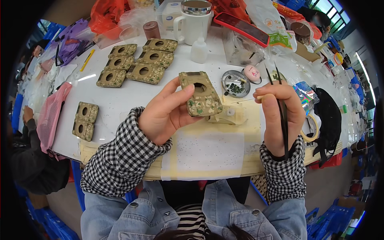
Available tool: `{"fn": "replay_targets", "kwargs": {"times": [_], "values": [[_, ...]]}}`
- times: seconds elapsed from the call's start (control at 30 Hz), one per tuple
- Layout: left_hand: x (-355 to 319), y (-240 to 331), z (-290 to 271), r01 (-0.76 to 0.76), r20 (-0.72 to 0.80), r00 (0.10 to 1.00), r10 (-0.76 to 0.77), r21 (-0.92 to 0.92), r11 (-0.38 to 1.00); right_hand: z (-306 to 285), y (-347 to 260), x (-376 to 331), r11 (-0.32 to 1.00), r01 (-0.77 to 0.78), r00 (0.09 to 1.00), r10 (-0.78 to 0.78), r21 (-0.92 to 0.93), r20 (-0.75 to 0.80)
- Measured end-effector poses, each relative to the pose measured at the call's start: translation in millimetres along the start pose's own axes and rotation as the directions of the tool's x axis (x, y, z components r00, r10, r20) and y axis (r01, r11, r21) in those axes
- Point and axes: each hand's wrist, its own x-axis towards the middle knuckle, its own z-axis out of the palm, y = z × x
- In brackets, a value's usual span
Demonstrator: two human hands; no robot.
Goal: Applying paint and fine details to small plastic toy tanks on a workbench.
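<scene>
My left hand (162,112) grips a camouflage model tank hull (205,103), thumb on top beside its round hole. The hull is tilted and held above the table. My right hand (294,106) is closed around black tweezers (283,130), whose points stick up and away from me, slightly apart. Between that hand's thumb and forefinger pokes a small pale tip, perhaps of a thin stick. Between the hands, farther back, lies a round metal dish (236,94) with small dark green pieces. A tape-covered block (230,116) sits just beyond the hull's near end.
Several matching hulls (146,73) stand in rows at the back left, with two more (83,119) nearer. A white paper sheet (203,154) is taped before me. Around are a mug (193,28), a small bottle (199,52), a red-cased phone (242,29) and a tape roll (312,129).
</scene>
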Motion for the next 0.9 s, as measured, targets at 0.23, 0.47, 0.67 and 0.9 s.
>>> {"fn": "replay_targets", "kwargs": {"times": [0.23, 0.47, 0.67, 0.9], "values": [[-10.2, -1.6, 11.9, 0.076, 0.065, 0.995, -0.077, 0.014, 0.997, 24.5, -8.5, -2.0, 0.971, -0.087, 0.994, 0.071, 0.221, 0.081], [-11.3, -2.1, 12.1, 0.063, 0.051, 0.997, -0.063, -0.004, 0.998, 33.3, -8.7, -1.7, 0.967, -0.122, 0.989, 0.1, 0.225, 0.11], [-10.9, -0.6, 14.3, 0.06, 0.046, 0.997, -0.06, 0.003, 0.998, 34.6, -7.9, -0.7, 0.968, -0.127, 0.989, 0.107, 0.214, 0.102], [-10.9, -0.2, 14.9, 0.062, 0.044, 0.997, -0.062, -0.002, 0.998, 34.9, -5.0, 0.4, 0.984, -0.085, 0.994, 0.074, 0.154, 0.076]]}}
